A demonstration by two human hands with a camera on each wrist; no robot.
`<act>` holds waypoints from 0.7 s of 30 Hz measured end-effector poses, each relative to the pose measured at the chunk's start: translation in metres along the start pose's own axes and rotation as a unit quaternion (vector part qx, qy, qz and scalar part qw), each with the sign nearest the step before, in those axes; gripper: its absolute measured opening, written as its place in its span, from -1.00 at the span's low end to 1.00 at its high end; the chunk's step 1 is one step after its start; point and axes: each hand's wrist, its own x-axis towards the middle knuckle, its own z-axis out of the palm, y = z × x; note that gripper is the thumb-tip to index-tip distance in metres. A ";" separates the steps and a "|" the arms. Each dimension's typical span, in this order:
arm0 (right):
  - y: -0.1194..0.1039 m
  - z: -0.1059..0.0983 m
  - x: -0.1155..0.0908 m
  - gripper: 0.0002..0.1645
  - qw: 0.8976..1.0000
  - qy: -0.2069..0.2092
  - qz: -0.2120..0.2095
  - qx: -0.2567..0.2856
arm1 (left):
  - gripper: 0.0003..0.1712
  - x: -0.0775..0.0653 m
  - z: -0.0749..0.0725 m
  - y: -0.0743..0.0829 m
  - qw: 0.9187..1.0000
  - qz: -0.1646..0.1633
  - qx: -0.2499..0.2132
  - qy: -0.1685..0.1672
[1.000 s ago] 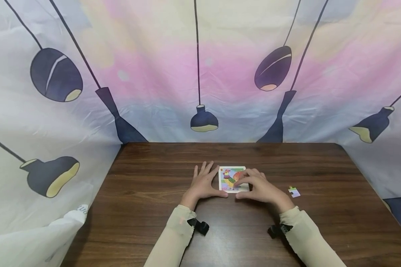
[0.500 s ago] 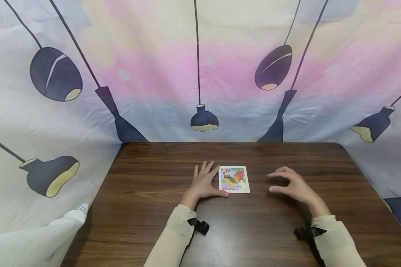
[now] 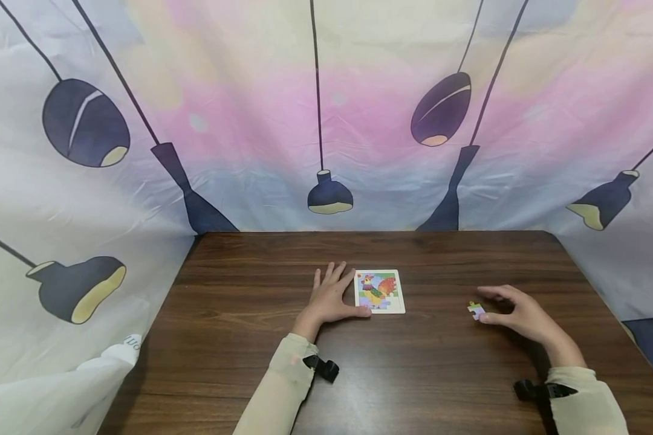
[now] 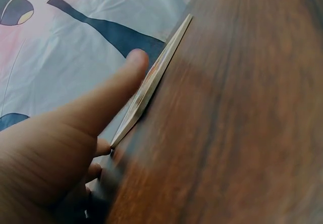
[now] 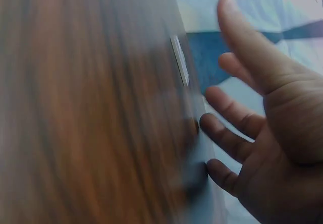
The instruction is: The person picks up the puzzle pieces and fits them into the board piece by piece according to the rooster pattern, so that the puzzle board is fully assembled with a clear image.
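Note:
A square puzzle board [image 3: 399, 305] with a rooster picture and a white border lies flat on the table; a pale gap shows at its lower right. My left hand [image 3: 326, 303] rests against the board's left side, fingers spread and thumb [image 4: 135, 60] over its near left corner. Farther right lies a loose jigsaw piece [image 3: 475, 310], lilac with a green and yellow edge. My right hand [image 3: 530, 320] is just right of this piece, thumb and fingers apart, thumb tip at its edge. Whether they touch I cannot tell. The right wrist view shows the fingers [image 5: 229, 141] spread and holding nothing.
The dark wooden table [image 3: 413, 374] carries the board and the piece. A cloth backdrop [image 3: 250, 121] printed with hanging lamps rises behind the table and along both sides. Each wrist wears a small black camera, such as the left one [image 3: 323, 367].
My right hand has left the board and moved right across the table to the loose piece. My left hand has stayed at the board's left side. The view has shifted slightly.

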 end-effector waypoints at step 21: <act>0.006 -0.001 -0.005 -0.40 0.999 -0.038 0.003 -0.038 | 0.09 0.001 -0.002 0.005 0.999 -0.021 -0.022 0.010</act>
